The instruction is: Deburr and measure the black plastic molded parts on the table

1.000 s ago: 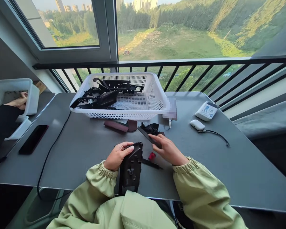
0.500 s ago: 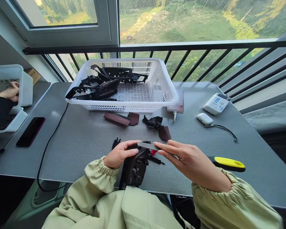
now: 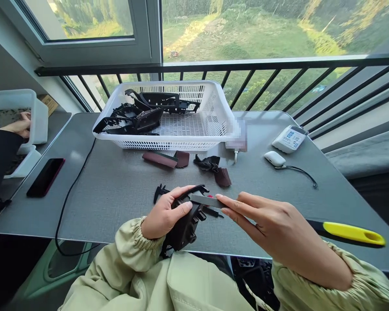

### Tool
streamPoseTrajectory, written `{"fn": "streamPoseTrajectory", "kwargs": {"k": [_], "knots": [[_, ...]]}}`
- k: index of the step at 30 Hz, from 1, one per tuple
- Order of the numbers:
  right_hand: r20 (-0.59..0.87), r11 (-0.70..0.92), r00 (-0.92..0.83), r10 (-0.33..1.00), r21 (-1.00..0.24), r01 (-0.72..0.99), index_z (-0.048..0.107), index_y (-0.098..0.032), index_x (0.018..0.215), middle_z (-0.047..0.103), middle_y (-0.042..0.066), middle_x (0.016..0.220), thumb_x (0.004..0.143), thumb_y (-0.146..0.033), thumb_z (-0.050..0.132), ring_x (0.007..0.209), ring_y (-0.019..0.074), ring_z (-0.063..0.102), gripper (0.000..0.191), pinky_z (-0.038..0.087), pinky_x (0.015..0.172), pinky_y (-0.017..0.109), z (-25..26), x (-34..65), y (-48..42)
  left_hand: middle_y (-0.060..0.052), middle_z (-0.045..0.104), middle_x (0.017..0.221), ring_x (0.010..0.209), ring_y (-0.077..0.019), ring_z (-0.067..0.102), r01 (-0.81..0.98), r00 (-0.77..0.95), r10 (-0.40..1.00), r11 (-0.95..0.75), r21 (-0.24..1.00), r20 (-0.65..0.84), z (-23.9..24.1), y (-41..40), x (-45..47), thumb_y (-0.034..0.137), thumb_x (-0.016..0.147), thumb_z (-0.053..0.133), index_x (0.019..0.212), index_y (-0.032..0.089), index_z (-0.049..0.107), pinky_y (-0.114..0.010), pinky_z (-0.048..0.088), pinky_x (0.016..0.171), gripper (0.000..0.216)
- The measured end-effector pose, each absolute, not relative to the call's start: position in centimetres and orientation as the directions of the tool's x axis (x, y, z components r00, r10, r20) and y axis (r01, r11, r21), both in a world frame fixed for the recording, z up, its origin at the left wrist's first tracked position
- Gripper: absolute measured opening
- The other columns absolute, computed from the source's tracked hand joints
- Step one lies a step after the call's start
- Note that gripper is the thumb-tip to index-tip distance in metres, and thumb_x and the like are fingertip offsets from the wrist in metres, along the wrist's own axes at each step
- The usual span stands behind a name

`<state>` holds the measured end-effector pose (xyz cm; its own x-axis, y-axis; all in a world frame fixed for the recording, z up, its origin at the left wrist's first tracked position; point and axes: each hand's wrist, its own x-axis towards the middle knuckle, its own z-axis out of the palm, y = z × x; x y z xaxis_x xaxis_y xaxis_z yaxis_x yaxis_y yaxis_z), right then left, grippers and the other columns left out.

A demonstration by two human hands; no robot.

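Your left hand (image 3: 164, 211) is curled tight around a black plastic part (image 3: 186, 226), held just over the front of the grey table (image 3: 113, 203). Your right hand (image 3: 278, 233) pinches a grey sanding stick (image 3: 205, 200), its end across the part's top edge. A yellow-handled tool (image 3: 352, 232) sits beyond it. Further out: more black parts (image 3: 142, 121) in a white mesh basket (image 3: 164, 144), and a co-worker's hand (image 3: 19, 126) in a white bin (image 3: 40, 121).
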<state>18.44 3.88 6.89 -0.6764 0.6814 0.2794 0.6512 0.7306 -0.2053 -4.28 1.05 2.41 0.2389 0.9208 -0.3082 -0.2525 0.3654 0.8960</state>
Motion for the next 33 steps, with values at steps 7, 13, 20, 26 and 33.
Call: {"fn": "streamPoseTrajectory", "kwargs": {"k": [7,13,20,26,33], "knots": [[0.367,0.708,-0.629,0.685,-0.129,0.695,0.070,-0.018,0.111,0.060,0.003,0.061,0.100,-0.035,0.036,0.043,0.0102,0.047,0.039,0.031,0.043,0.025,7.4,18.5,2.3,-0.006,0.065,0.114,0.105,-0.0216,0.060,-0.148,0.144,0.961,0.259,0.955,-0.238,3.3,-0.4,-4.1,0.029,0.080,0.065,0.121,0.025,0.066,-0.031,0.044,0.097,0.041],[0.359,0.698,-0.620,0.698,-0.145,0.702,0.069,-0.019,0.113,0.061,0.003,0.063,0.100,-0.035,0.036,0.046,0.0101,0.050,0.039,0.032,0.045,0.025,7.3,18.2,1.1,-0.006,0.064,0.110,0.108,-0.0230,0.057,-0.147,0.063,0.985,0.171,0.974,-0.164,3.8,-1.2,-4.0,0.024,0.076,0.069,0.117,0.023,0.069,-0.032,0.040,0.102,0.041],[0.385,0.723,-0.635,0.670,-0.147,0.675,0.069,-0.017,0.112,0.061,0.003,0.064,0.100,-0.032,0.038,0.046,0.0091,0.049,0.037,0.033,0.046,0.024,7.1,17.9,0.5,-0.006,0.066,0.110,0.095,-0.0180,0.062,-0.205,0.049,0.978,0.209,0.956,-0.203,3.8,-1.9,-3.7,0.028,0.075,0.071,0.118,0.023,0.068,-0.026,0.048,0.086,0.043],[0.393,0.655,-0.536,0.747,-0.297,0.695,0.068,-0.019,0.117,0.060,0.002,0.064,0.098,-0.036,0.041,0.048,0.0096,0.050,0.036,0.035,0.046,0.022,6.7,18.2,0.3,-0.005,0.071,0.087,0.066,-0.0123,0.061,-0.308,0.004,0.963,0.257,0.916,-0.269,3.4,-2.1,-3.3,0.043,0.072,0.074,0.106,0.018,0.070,-0.022,0.051,0.060,0.042],[0.326,0.454,-0.331,0.886,-0.756,0.472,0.069,-0.019,0.115,0.068,0.007,0.079,0.094,-0.041,0.048,0.061,0.0144,0.058,0.037,0.050,0.058,0.025,3.7,16.9,-0.2,0.001,0.063,0.061,0.052,-0.0090,0.053,-0.282,-0.125,0.960,0.206,0.937,-0.249,2.9,-2.0,-2.9,0.048,0.069,0.073,0.075,0.014,0.069,-0.020,0.044,0.049,0.034]]}}
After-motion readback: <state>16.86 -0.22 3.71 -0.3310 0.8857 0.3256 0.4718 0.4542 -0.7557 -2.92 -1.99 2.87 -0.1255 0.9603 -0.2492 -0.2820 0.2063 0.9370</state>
